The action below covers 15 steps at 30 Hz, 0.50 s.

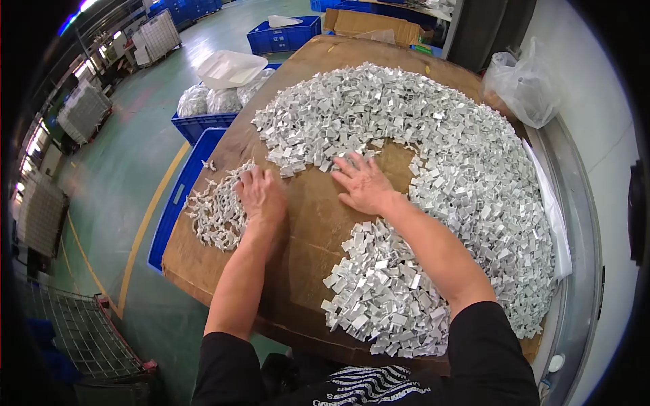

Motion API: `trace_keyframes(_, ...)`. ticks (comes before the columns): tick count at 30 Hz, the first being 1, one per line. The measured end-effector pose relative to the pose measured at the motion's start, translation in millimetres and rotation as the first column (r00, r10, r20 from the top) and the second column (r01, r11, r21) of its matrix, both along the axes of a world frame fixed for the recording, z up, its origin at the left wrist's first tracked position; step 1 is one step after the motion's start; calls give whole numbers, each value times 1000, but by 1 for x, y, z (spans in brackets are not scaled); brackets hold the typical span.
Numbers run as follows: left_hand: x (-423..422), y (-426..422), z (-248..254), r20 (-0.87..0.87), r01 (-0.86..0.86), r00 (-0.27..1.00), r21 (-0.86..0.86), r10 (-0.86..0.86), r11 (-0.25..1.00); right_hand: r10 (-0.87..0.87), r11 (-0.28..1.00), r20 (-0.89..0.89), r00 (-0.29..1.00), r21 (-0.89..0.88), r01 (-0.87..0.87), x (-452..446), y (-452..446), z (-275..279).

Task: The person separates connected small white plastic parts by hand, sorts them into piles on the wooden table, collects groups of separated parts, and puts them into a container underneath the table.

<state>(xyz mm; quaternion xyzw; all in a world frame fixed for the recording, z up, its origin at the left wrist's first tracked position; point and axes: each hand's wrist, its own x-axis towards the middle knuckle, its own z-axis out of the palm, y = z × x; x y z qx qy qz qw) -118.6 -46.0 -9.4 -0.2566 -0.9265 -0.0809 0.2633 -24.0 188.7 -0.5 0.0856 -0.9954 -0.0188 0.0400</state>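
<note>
My left hand (263, 199) rests at the right edge of a small pile of thin, crooked silvery scraps (215, 215). Its fingers are curled downward, and the tips and anything in them are hidden. Farther right, my right hand (365, 184) lies palm down with fingers spread, fingertips touching the near edge of a large heap of small flat silvery metal pieces (379, 101). That heap curves round the far and right sides of the brown tabletop (305, 250). Under my right forearm lies another cluster of the flat metal pieces (379, 291).
Along the table's left side stand a blue bin (166, 223) and a blue crate (203, 125) with filled clear bags and a white tub (230, 69). A plastic bag (525, 84) sits at the far right corner by the wall. Behind the table is a cardboard box (372, 26).
</note>
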Motion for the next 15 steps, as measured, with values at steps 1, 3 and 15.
trace_keyframes(1,5,12,4,-3,79,997,38,-79,996,-52,999,1,999,0,52,4,7,5)
trace_keyframes(3,18,39,-1,95,218,969,90,-227,972,-101,992,-63,993,-80,96,14,22,1)
trace_keyframes(15,39,133,-18,140,266,924,429,-355,863,-344,930,35,938,-127,345,75,62,14)
